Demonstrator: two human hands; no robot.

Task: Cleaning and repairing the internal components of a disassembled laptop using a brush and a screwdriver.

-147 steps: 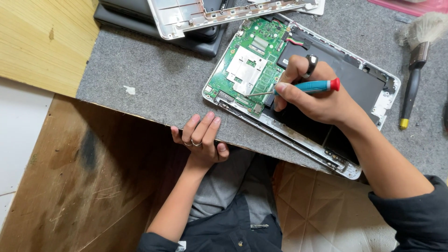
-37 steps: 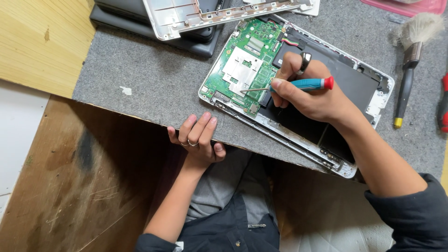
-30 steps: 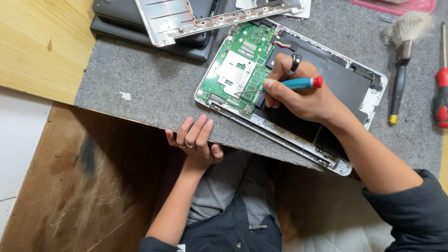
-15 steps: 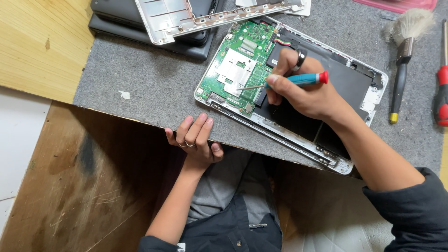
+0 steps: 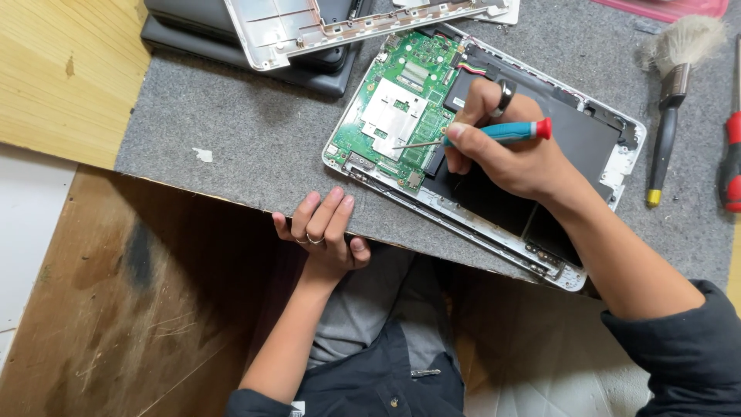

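- The right hand [image 5: 517,154] grips a blue screwdriver [image 5: 494,134] with a red cap, its thin tip resting on the green circuit board [image 5: 401,108] of the opened laptop [image 5: 494,147]; a slip sideways could scratch the board or knock one of the small parts around the silver shield.
- The laptop lies slantwise on the grey mat [image 5: 255,147] of the counter, one corner out past the near edge. Nothing pins it down, so a hard press may make it turn or tip.
- The left hand [image 5: 324,235] holds nothing; its fingers only curl over the counter's edge, apart from the laptop, so it gives no bracing.
- A tilted tip could round off a screw head, and a freed screw could roll off the edge.
- The black battery [image 5: 571,147] sits just under the right hand; a stray jab could puncture it.
- The brush [image 5: 670,93] and red-handled tool [image 5: 729,162] lie near the right elbow's sweep and could get nudged.
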